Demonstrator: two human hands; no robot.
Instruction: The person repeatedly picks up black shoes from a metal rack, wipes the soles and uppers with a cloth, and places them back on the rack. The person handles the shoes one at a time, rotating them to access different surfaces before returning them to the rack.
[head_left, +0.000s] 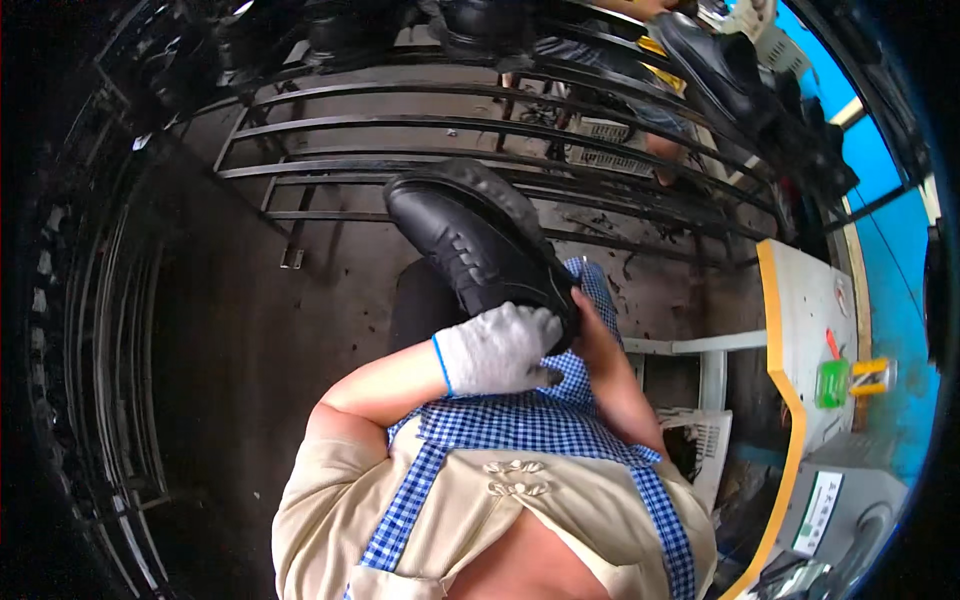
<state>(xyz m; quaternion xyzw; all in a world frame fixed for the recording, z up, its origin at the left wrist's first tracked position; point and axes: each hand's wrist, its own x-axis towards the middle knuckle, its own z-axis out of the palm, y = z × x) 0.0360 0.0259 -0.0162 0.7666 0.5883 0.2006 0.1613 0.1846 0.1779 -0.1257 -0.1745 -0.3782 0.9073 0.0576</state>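
Observation:
A black lace-up shoe (455,235) with a thick sole is held in front of my lap, its toe pointing up and to the left. My left hand (500,348), in a grey work glove with a blue cuff, has its fingers curled at the shoe's ankle opening; the glove's thumb tip is dark. Whether something small sits inside those fingers is hidden. My bare right hand (590,318) grips the heel end from the right side, with most of its fingers behind the shoe. Below them lies my blue checked apron (530,422).
A black metal rack (370,128) spans the far side, with more black shoes (710,72) on its upper level. On the right, an orange-edged table (800,310) carries a green container (831,384), a yellow object (873,377) and a grey machine (850,510). A white crate (712,445) sits beneath. Another person's leg (662,150) shows beyond the rack.

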